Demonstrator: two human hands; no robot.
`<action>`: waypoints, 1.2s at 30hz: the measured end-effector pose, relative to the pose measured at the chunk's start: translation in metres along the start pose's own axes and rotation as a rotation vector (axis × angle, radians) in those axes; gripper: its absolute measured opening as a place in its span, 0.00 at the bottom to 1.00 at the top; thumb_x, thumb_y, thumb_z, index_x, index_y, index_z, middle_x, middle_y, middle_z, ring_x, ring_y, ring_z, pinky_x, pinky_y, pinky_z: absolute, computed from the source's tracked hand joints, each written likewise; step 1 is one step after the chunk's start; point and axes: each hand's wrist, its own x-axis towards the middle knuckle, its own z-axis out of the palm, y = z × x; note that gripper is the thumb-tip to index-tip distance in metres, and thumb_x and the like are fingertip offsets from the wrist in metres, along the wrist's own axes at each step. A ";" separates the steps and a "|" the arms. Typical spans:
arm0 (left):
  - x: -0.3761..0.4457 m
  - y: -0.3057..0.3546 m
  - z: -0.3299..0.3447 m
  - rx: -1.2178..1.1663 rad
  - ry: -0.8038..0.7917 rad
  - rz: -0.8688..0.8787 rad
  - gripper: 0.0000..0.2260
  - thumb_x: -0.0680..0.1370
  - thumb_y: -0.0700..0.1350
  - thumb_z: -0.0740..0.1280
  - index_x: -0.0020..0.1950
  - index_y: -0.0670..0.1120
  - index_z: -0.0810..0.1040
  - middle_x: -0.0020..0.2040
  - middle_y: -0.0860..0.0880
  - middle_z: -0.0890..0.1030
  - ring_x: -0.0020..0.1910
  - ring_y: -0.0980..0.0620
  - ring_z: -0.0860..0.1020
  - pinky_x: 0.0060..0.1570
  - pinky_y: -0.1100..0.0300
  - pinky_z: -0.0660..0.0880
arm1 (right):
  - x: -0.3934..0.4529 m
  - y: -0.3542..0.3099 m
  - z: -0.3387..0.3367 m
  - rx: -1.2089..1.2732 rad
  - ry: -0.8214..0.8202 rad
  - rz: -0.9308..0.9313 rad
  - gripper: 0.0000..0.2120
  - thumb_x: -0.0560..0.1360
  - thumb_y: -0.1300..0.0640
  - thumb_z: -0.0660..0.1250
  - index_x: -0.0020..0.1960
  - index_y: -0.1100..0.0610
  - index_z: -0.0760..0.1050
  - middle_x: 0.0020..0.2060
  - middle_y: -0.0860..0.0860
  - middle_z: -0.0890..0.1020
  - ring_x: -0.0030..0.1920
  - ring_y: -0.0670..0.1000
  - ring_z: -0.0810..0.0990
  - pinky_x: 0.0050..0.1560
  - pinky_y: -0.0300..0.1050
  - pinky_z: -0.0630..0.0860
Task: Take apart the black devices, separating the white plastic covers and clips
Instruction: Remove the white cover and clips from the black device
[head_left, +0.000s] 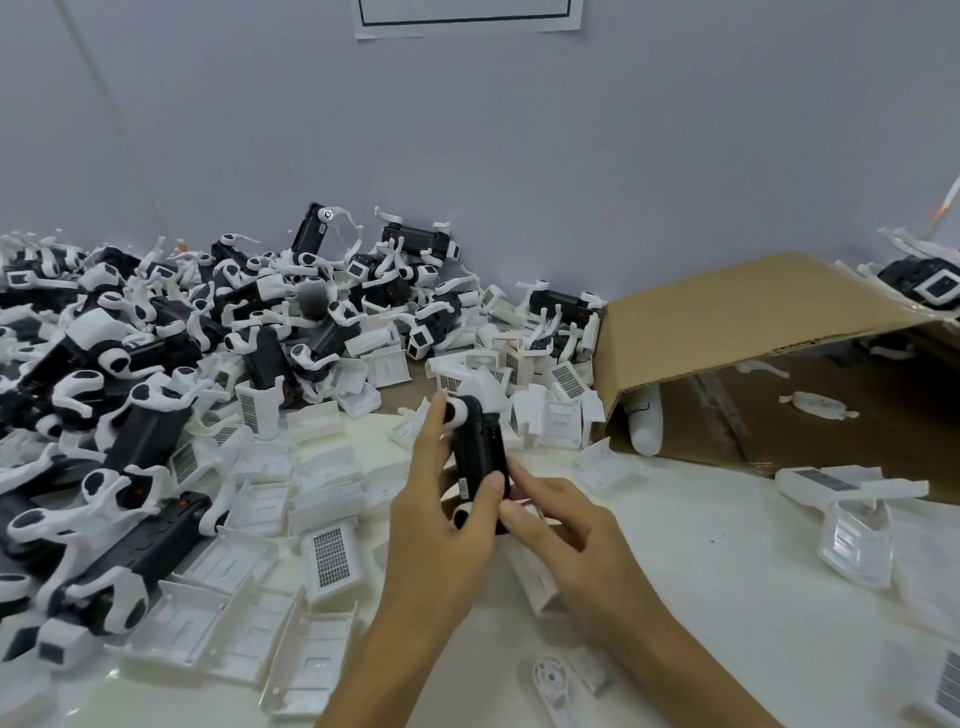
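Two hands work one black device (478, 457) at mid-frame, over a white table (701, 545) against a pale wall (467, 130).

The left hand (441, 514) wraps the device, thumb across its lower body and a fingertip on the white cap at its top; the right hand (566, 525) pinches its lower right edge. A heap of devices (130, 389) with white clips fills the left of the frame. Loose white covers (291, 587) litter the table at lower left and behind the hands. A tipped cardboard box (727, 322) lies open at right. A paper sheet (467, 18) hangs at the top of the wall.
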 end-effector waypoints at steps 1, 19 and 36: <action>0.000 0.000 0.000 -0.009 0.020 -0.009 0.35 0.79 0.36 0.69 0.71 0.72 0.61 0.64 0.59 0.80 0.57 0.64 0.81 0.53 0.57 0.82 | 0.000 0.002 0.001 -0.052 -0.010 -0.008 0.20 0.77 0.50 0.70 0.68 0.42 0.76 0.57 0.42 0.82 0.59 0.41 0.81 0.57 0.36 0.78; -0.017 0.017 0.016 -0.085 -0.237 0.093 0.23 0.73 0.43 0.74 0.63 0.63 0.74 0.57 0.58 0.84 0.56 0.55 0.83 0.50 0.68 0.77 | -0.006 0.000 0.003 0.218 0.322 -0.159 0.29 0.60 0.48 0.84 0.54 0.43 0.71 0.56 0.47 0.84 0.56 0.53 0.85 0.49 0.48 0.84; -0.002 0.018 0.008 -0.422 -0.059 -0.172 0.23 0.70 0.47 0.74 0.65 0.58 0.78 0.53 0.49 0.87 0.53 0.50 0.85 0.51 0.57 0.82 | -0.005 -0.009 0.001 0.252 0.153 -0.127 0.10 0.76 0.47 0.67 0.55 0.46 0.83 0.51 0.51 0.86 0.53 0.51 0.85 0.49 0.41 0.82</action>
